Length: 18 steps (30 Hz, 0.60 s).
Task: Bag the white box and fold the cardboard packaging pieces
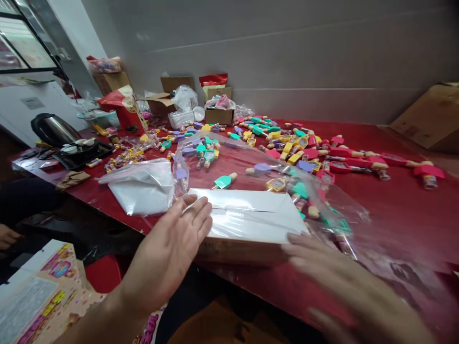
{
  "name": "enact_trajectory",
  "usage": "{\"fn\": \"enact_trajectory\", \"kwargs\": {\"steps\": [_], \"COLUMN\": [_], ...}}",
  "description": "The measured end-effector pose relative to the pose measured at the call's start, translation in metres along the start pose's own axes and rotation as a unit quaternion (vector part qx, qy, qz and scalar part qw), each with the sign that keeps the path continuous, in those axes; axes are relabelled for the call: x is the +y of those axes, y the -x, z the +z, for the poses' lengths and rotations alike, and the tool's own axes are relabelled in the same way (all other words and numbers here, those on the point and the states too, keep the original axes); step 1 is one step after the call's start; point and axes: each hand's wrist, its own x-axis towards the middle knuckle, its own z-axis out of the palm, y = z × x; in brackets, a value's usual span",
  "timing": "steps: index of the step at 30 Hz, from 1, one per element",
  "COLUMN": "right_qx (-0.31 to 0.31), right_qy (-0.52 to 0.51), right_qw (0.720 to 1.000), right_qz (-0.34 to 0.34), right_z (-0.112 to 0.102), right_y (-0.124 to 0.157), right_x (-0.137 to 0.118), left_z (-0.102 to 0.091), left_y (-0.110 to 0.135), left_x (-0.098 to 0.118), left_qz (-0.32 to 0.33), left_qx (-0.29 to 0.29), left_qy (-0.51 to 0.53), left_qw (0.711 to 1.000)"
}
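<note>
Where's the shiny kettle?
In the head view, the steel-and-black electric kettle stands at the far left end of the red table, just behind a black tray.

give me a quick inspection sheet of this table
surface: red table, plastic film lying across it
job's things: white box under clear plastic; popsicle-shaped packs scattered beyond it
clutter: plastic bag, black tray
hands: left hand open against the box's edge; right hand blurred, fingers at its front corner
cables: nothing seen
surroundings: kettle, cardboard boxes, grey wall
</note>
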Motion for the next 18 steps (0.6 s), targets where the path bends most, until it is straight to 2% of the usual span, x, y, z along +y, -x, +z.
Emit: {"fn": "enact_trajectory", "kwargs": {"steps": [1,2,3,4,6,8,10,12,13,14,15,16,18], "right_qx": [-0.046,-0.071,-0.082,-0.087,-0.096,-0.109,-0.106,-0.114,-0.135,-0.165,-0.198,-0.22,-0.214], "right_qy": [0.088,0.154,0.205,0.246,0.286,0.311,0.349,0.352,0.325,0.283,0.231,0.183,0.14], "right_qw": [0.993,0.979,0.967,0.956,0.938,0.925,0.914,0.915,0.923,0.933,0.942,0.949,0.96], "right_qz": [-0.068,-0.109,-0.128,-0.138,-0.168,-0.189,-0.177,-0.158,-0.153,-0.147,-0.141,-0.133,-0.117], "right_z": [0.001,0.003,0.004,0.005,0.006,0.001,-0.009,-0.024,-0.031,-0.038,-0.044,-0.047,-0.048], "right_y": [-0.003,-0.007,-0.013,-0.019,-0.032,-0.043,-0.051,-0.058,-0.062,-0.065,-0.068,-0.071,-0.077], "right_x": [0.003,0.006,0.009,0.011,0.012,0.013,0.018,0.026,0.031,0.035,0.039,0.042,0.044], "left_z": [-0.001,-0.002,-0.001,0.001,0.007,0.013,0.017,0.018,0.018,0.017,0.016,0.015,0.011], "left_y": [0.002,0.003,0.001,-0.003,-0.018,-0.036,-0.052,-0.061,-0.063,-0.064,-0.065,-0.065,-0.065], "left_x": [-0.001,-0.002,-0.002,-0.001,0.003,0.011,0.024,0.04,0.049,0.058,0.066,0.072,0.079], "left_qz": [0.048,0.103,0.159,0.208,0.268,0.254,0.197,0.142,0.124,0.11,0.103,0.104,0.124], "left_qx": [-0.041,-0.09,-0.135,-0.169,-0.197,-0.189,-0.178,-0.177,-0.186,-0.201,-0.22,-0.236,-0.242], "left_qy": [-0.107,-0.225,-0.339,-0.438,-0.581,-0.692,-0.79,-0.851,-0.868,-0.874,-0.872,-0.864,-0.842], "left_qw": [0.992,0.965,0.917,0.858,0.743,0.649,0.552,0.473,0.444,0.428,0.425,0.432,0.465]}}
